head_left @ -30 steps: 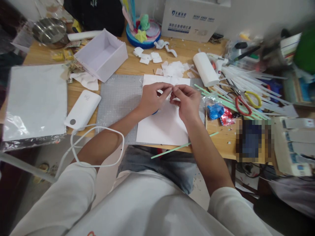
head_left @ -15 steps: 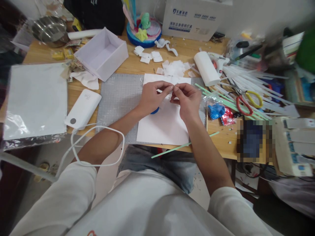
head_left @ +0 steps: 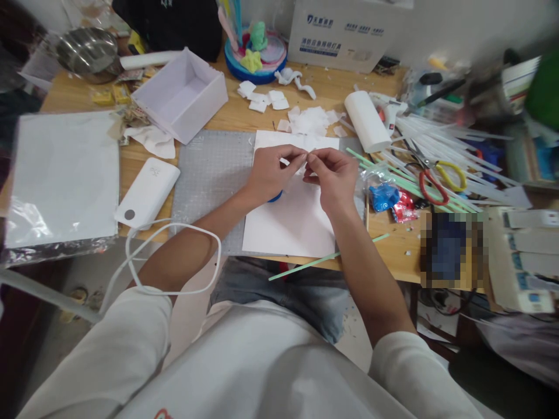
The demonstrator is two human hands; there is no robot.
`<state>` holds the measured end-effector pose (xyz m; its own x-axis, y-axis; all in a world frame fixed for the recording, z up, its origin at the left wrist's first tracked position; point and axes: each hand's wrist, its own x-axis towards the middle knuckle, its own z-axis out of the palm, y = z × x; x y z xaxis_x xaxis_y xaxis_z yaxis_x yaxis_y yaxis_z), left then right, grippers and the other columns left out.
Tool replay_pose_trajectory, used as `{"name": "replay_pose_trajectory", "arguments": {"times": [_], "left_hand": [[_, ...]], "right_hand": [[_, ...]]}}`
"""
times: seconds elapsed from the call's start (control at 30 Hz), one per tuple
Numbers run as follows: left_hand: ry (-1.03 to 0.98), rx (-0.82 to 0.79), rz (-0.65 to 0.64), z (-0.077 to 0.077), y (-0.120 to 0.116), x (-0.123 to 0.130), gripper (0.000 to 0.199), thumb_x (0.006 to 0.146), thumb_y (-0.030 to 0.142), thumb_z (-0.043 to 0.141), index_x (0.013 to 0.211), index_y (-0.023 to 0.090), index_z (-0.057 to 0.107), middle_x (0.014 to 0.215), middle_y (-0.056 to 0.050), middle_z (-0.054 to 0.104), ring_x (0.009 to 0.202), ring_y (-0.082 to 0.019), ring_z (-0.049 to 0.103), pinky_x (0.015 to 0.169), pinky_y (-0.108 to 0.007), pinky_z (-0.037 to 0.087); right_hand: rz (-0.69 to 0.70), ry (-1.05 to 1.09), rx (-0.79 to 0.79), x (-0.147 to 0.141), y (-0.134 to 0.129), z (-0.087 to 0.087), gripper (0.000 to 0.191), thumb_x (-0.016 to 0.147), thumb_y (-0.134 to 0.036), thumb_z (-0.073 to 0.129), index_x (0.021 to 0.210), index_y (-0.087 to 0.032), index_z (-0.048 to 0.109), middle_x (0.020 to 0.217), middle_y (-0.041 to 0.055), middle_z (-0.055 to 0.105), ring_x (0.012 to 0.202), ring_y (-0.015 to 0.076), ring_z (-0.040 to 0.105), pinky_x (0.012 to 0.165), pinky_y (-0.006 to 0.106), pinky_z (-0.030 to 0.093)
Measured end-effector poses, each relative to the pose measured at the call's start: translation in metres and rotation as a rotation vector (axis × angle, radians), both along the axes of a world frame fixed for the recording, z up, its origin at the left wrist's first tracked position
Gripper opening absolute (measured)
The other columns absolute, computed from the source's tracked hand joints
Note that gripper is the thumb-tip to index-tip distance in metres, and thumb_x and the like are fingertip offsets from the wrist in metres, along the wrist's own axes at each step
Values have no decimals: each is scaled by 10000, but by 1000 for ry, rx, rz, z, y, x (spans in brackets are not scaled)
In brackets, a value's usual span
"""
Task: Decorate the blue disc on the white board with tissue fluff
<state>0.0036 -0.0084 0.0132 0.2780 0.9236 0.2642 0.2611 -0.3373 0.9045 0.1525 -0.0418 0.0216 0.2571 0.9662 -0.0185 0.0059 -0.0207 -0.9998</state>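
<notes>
My left hand (head_left: pixel 273 170) and my right hand (head_left: pixel 335 173) meet fingertip to fingertip above a white sheet of paper (head_left: pixel 288 230). Each pinches with thumb and forefinger; whatever sits between the tips is too small and pale to make out. Under my left hand a bit of a blue round thing (head_left: pixel 275 198) shows, mostly hidden. The paper lies on a grey cutting mat (head_left: pixel 209 174). A thin green stick (head_left: pixel 305 267) crosses the table's front edge below my right forearm.
White scraps (head_left: pixel 310 120) and a white roll (head_left: pixel 367 121) lie beyond my hands. To the right are scissors (head_left: pixel 437 174), white sticks (head_left: pixel 463 142) and a blue packet (head_left: pixel 384 198). On the left stand an open white box (head_left: pixel 201 110) and a power bank (head_left: pixel 148 192), its cable looping over my left forearm.
Both hands keep their pinch at nearly the same spot. My right hand has shifted very slightly to the right; the things on the table stay put.
</notes>
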Motion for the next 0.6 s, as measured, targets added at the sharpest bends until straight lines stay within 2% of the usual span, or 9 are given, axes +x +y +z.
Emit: {"name": "replay_pose_trajectory", "arguments": {"times": [0.33,0.6], "left_hand": [[-5,-3,-53,-1,10,-7,125,959,274,718,903,218,815,874,-21,809,823,-149,750,765,-254,584],[-97,-116,-56,-4,13,-4,132,964,287,715,879,223,794,837,-27,797,729,-136,727,697,-269,598]], "right_hand": [[25,-149,87,3,-1,0,206,815,-419,805,767,-235,724,656,-49,657,568,81,582,579,241,539],[31,-66,106,-1,-2,0,156,823,-379,791,785,-239,733,678,-45,685,592,85,609,583,232,562]]}}
